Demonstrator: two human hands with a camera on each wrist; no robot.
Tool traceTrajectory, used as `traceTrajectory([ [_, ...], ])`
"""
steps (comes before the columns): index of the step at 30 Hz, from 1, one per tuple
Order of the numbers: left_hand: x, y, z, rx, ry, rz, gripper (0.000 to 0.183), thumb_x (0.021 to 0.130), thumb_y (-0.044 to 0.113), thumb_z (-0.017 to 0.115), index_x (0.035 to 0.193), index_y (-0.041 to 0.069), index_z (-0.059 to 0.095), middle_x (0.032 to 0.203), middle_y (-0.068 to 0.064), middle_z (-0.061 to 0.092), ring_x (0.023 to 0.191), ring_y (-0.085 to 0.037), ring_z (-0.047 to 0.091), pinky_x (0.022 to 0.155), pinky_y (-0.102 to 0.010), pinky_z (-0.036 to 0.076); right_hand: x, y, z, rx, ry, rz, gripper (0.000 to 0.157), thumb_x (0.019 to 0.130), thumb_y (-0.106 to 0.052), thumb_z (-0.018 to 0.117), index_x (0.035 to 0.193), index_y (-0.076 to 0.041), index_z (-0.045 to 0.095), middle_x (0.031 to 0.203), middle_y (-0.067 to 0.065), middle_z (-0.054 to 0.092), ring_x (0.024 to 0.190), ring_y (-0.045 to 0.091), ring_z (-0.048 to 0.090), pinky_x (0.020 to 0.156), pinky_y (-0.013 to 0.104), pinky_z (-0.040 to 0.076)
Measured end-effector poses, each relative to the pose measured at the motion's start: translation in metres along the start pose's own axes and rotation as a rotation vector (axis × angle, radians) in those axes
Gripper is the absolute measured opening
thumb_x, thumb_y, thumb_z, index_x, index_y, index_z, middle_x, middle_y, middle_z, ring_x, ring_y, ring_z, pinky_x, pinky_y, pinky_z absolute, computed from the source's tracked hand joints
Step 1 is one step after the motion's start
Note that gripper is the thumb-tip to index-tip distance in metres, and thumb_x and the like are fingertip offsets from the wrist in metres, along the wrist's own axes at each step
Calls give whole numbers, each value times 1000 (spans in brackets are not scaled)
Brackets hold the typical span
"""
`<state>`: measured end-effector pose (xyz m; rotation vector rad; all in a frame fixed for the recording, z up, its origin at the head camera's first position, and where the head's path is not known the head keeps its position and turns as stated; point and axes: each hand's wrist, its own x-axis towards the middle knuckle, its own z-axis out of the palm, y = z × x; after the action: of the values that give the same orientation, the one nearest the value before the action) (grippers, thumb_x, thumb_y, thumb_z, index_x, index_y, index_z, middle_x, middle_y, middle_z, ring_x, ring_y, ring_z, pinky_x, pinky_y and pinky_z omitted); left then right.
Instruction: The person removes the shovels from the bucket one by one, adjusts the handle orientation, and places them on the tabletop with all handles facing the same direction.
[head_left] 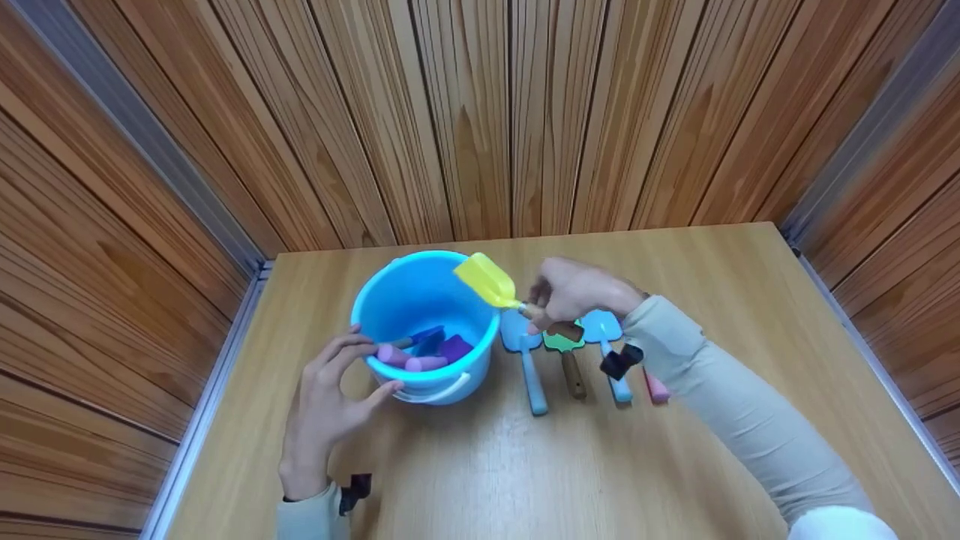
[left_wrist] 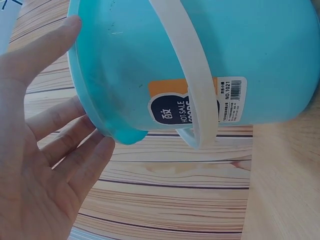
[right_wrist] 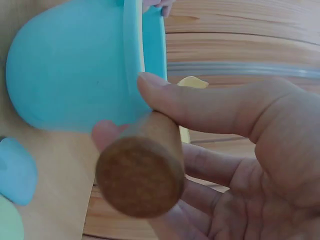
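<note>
A light blue bucket (head_left: pixel 478 377) with a white handle (left_wrist: pixel 197 70) stands upright on the table. My left hand (head_left: pixel 326 405) touches its near-left rim, fingers and thumb spread and fairly straight. In my right hand (head_left: pixel 574 289), a yellow toy shovel (head_left: pixel 487 281) with a brown wooden handle (right_wrist: pixel 140 175) is gripped by the handle. Its scoop is at the bucket's right rim in the head view. Inside the bucket lie pink-handled tools (head_left: pixel 426 364), a purple piece (head_left: pixel 454 348) and a dark blue piece (head_left: pixel 427 335).
Right of the bucket lie a blue shovel (head_left: pixel 532 379), a green tool with a brown handle (head_left: pixel 573 375), another blue shovel (head_left: pixel 601 327) and a pink handle (head_left: pixel 657 390), partly under my right arm. Wood-panelled walls (head_left: pixel 480 120) stand around the table (head_left: pixel 480 480).
</note>
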<state>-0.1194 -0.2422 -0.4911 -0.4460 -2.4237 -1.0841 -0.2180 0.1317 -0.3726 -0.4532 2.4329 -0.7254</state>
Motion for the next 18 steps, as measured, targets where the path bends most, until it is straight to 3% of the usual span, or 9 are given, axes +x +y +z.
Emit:
traceTrajectory([
  [4, 1, -1, -1, -4, 8, 15, 57, 78, 45, 96, 123, 14, 80, 135, 3, 73, 139, -30, 63, 105, -55, 57, -9, 20, -4, 85, 69, 9, 38, 91, -21, 88, 122, -4, 73, 100, 12, 75, 78, 21, 75, 72, 35, 64],
  [10, 3, 0, -1, 4, -11, 22, 57, 79, 42, 96, 124, 13, 78, 136, -1, 72, 140, -31, 62, 105, -56, 56, -23, 48, -11, 184, 129, 49, 47, 90, -22, 89, 126, 0, 69, 108, 14, 74, 83, 20, 77, 73, 31, 64],
  [18, -1, -1, 1, -14, 4, 8, 55, 78, 42, 97, 122, 14, 80, 134, 2, 73, 139, -31, 62, 106, -55, 56, -32, 99, -3, 175, 233, 46, 44, 90, -24, 89, 120, 3, 72, 102, 14, 72, 79, 19, 71, 69, 33, 62],
])
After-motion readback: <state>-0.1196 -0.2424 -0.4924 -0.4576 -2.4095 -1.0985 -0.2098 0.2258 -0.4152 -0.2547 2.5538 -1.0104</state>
